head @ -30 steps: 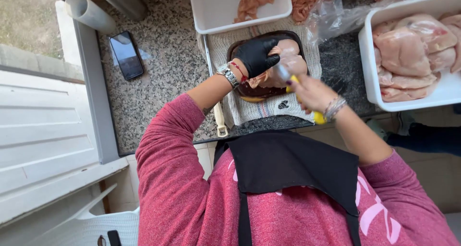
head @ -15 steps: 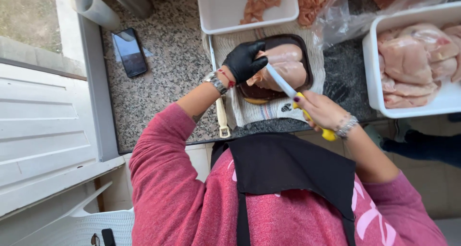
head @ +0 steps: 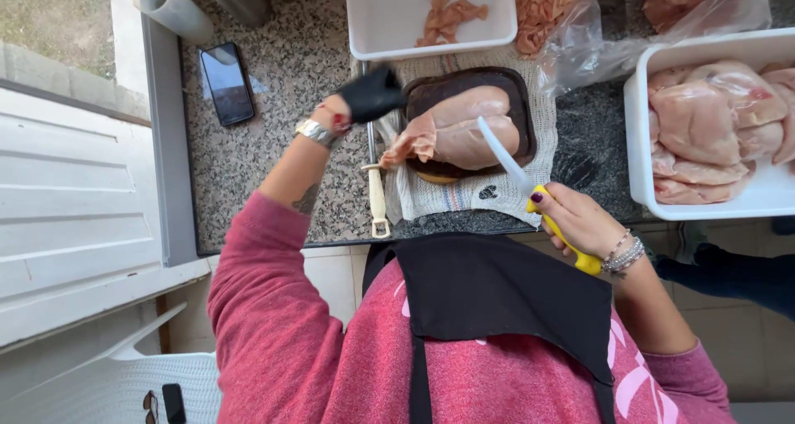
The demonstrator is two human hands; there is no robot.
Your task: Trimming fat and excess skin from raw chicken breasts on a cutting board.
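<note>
A raw chicken breast [head: 468, 126] lies on a dark brown board [head: 527, 101] set on a knitted cloth [head: 464, 196]. A thin cut flap of meat [head: 406, 146] hangs over the board's left edge. My left hand [head: 373, 93], in a black glove and blurred, hovers just left of the board, above that flap; whether it grips anything is unclear. My right hand [head: 580, 219] holds a yellow-handled knife [head: 505, 155], whose pale blade points up-left over the breast's right end.
A white tray [head: 381, 18] with meat strips [head: 447, 14] sits behind the board. At the right stands a white tub [head: 654, 204] of whole breasts [head: 704, 109], with plastic bags of meat [head: 580, 26] behind it. Phone [head: 226, 83], cream-handled tool [head: 378, 200] and grey roll [head: 170, 6] are at the left.
My left hand has come off the breast and swung left past the board. The knife has drawn back toward me, out of the meat. A thin flap now lies folded leftward.
</note>
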